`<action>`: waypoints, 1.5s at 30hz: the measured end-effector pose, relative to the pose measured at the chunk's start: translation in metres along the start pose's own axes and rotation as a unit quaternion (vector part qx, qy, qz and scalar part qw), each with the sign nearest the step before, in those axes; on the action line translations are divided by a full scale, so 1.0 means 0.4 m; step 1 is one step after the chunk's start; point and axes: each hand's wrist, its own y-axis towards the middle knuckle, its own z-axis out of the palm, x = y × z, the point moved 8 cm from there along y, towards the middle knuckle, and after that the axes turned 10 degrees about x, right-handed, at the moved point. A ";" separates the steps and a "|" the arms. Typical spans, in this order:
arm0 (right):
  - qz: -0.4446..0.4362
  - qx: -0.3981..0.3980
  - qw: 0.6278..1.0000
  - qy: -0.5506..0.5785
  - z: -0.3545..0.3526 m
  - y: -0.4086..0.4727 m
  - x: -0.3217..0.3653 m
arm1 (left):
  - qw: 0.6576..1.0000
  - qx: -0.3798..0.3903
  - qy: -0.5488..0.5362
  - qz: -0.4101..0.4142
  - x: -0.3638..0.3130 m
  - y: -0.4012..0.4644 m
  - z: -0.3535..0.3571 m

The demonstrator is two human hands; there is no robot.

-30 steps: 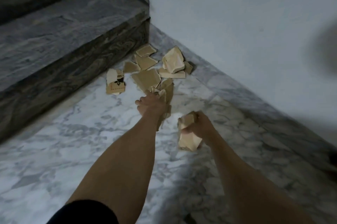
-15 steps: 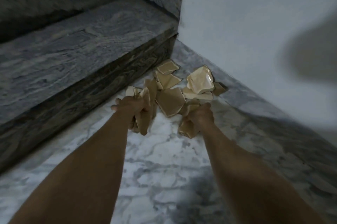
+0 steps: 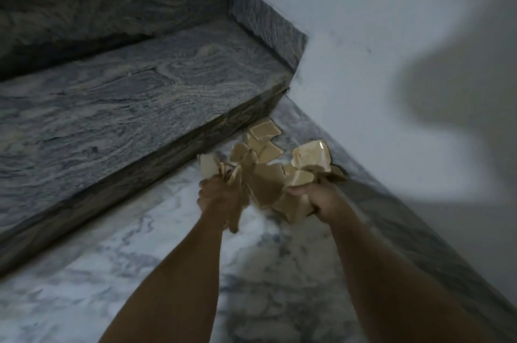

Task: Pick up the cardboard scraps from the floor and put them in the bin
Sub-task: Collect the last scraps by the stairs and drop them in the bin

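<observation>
Cardboard scraps (image 3: 264,130) lie in a loose pile on the floor (image 3: 167,267) at the centre of the frame, tucked into the corner where the dark stone step (image 3: 134,108) meets the pale wall (image 3: 377,35). Several flat tan pieces rest near the foot of the step, and a larger bent piece (image 3: 312,158) sits just beside the grey skirting (image 3: 391,203) along the wall.

Both bare arms reach up from the bottom of the frame. The left hand (image 3: 216,197) is curled round a bunch of scraps (image 3: 209,168), which stick up above its fingers and hang down below the wrist. The right hand (image 3: 321,198) grips another bundle (image 3: 291,203), its fingers wrapped round folded pieces that jut out to the left and above it. The two handfuls nearly meet in the middle, over the pile; whether they touch the pieces on the floor cannot be told, since motion blur smears the edges.

White marble with grey veining fills the lower half of the frame. A broad soft shadow (image 3: 447,119) falls across the wall at the right.
</observation>
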 end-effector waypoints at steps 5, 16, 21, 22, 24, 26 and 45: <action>0.029 0.027 0.976 -0.214 0.178 0.135 -0.008 | 0.999 0.013 -0.045 0.013 0.055 0.040 0.016; -0.054 0.050 0.973 -0.220 0.187 0.139 0.003 | 0.985 -0.122 -0.112 0.043 0.009 -0.049 0.004; -0.036 0.126 0.975 -0.180 0.059 0.143 0.118 | 0.973 -0.062 -0.222 0.005 0.017 -0.052 0.012; -0.038 0.144 0.971 -0.187 0.035 0.152 0.144 | 0.973 -0.048 -0.225 0.004 0.012 -0.046 0.010; -0.038 0.186 0.954 -0.231 0.001 0.160 0.181 | 0.974 -0.042 -0.224 0.002 -0.011 -0.029 0.003; -0.041 0.183 0.924 -0.333 -0.019 0.178 0.184 | 0.979 -0.029 -0.203 0.004 -0.071 -0.039 -0.005; -0.110 0.074 0.926 -0.355 -0.027 0.197 0.146 | 0.993 0.051 0.075 0.073 -0.224 0.092 0.015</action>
